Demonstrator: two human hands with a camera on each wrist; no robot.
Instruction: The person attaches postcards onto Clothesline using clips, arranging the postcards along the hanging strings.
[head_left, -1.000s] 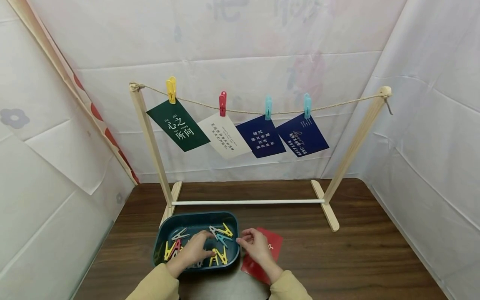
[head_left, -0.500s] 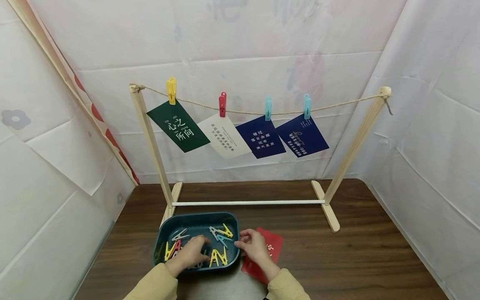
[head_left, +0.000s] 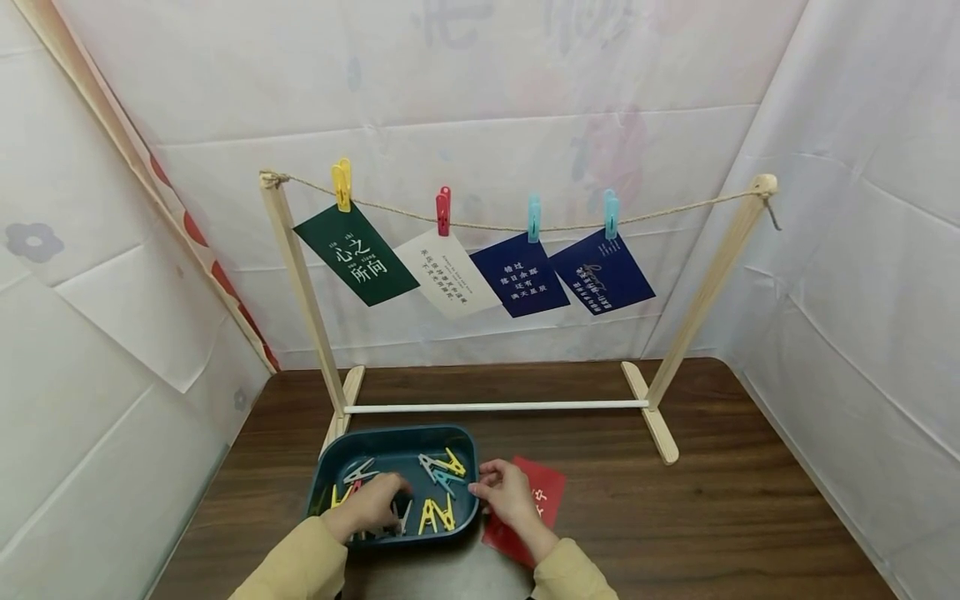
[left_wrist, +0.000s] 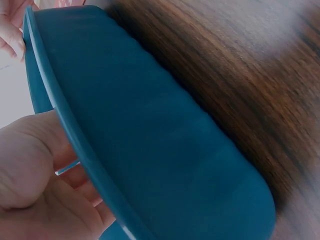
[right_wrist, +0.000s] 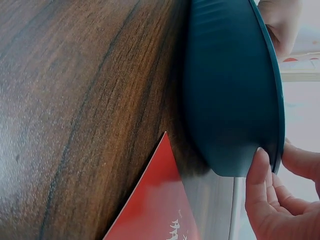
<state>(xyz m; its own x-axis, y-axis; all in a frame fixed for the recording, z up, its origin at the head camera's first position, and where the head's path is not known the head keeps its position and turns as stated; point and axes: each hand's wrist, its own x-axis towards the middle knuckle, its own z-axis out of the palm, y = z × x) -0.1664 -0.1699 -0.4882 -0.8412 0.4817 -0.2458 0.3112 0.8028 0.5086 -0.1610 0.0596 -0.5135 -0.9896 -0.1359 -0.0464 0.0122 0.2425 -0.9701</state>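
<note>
My left hand (head_left: 375, 504) reaches down into a dark teal plastic basin (head_left: 390, 437), its fingers pointing down among the clothespins. A grey clothespin (head_left: 405, 517) lies right by its fingertips; whether they pinch one is hidden. In the left wrist view the basin's wall covers part of this hand (left_wrist: 35, 170). At the basin's right end my right hand (head_left: 506, 492) holds the rim, with fingertips on both sides of it in the right wrist view. Yellow clothespins (head_left: 437, 514), a blue one (head_left: 447, 481) and several others lie in the basin. A red card (head_left: 543, 483) lies partly under my right hand.
Behind the basin stands a wooden frame (head_left: 705, 292) with a white crossbar (head_left: 495, 407) and a rope (head_left: 487, 226). Clipped on the rope hang a green card (head_left: 356, 254), a cream card (head_left: 448, 273) and two navy cards (head_left: 520, 275). White cloth (head_left: 480, 83) surrounds the table (head_left: 720, 500).
My left hand has drawn slightly left and lower inside the basin, uncovering the yellow clothespins, and its fingers have come closer together. The right hand has stayed at the rim.
</note>
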